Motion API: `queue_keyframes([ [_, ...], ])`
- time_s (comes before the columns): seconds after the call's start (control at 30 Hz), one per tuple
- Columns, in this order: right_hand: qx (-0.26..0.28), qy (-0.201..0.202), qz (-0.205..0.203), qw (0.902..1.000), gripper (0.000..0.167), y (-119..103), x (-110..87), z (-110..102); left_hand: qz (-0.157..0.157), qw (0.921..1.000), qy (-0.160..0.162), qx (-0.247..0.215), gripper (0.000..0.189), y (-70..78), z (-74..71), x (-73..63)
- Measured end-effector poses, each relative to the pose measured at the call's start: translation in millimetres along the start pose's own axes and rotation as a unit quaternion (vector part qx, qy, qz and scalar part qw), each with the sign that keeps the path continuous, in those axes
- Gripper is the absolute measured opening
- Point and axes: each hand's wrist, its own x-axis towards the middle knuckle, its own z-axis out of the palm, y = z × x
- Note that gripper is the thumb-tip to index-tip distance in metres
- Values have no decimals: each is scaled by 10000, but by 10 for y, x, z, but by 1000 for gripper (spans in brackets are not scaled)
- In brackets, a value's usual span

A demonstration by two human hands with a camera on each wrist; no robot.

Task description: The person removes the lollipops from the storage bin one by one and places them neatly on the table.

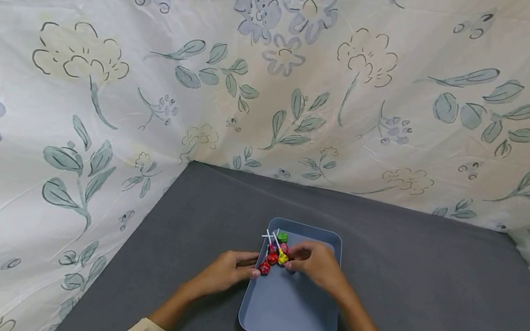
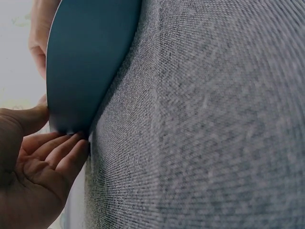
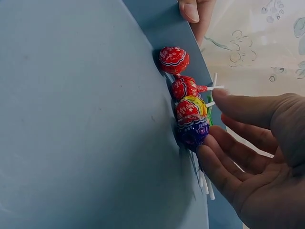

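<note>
A blue-grey tray [image 1: 294, 317] lies on the dark cloth with several wrapped lollipops at its far left side. My left hand [image 1: 224, 272] holds the tray's left edge; in the left wrist view its thumb [image 2: 33, 119] lies on the rim and its fingers press the outer wall. My right hand [image 1: 317, 263] reaches over the lollipops, thumb and fingers apart. The right wrist view shows its fingertips at a purple lollipop [image 3: 193, 133], its thumb near the white sticks. Beside that are a yellow-and-red lollipop [image 3: 191, 109] and red lollipops [image 3: 174, 59]. A green lollipop [image 1: 282, 237] lies farthest back.
Dark grey cloth [image 1: 429, 301] covers the table around the tray. A white floral curtain [image 1: 303, 109] hangs behind and at both sides. The tray has a raised rim all round, and its near part shows bare floor.
</note>
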Motion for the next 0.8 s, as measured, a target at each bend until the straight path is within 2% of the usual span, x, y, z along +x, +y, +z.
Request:
queue_keyframes([
  [0.27, -661, 145, -80, 9977, 21, 10, -7, 25, -40, 10000, 8, -8, 54, -21, 5, -1],
  [0.43, -908, 104, -192, 9956, 21, 24, -13, 29, -52, 10000, 38, -37, 54, -21, 2, 3],
  [0.8, -932, 67, -107, 9956, 19, 50, -13, 37, -22, 10000, 35, -46, 53, -19, -5, 10],
])
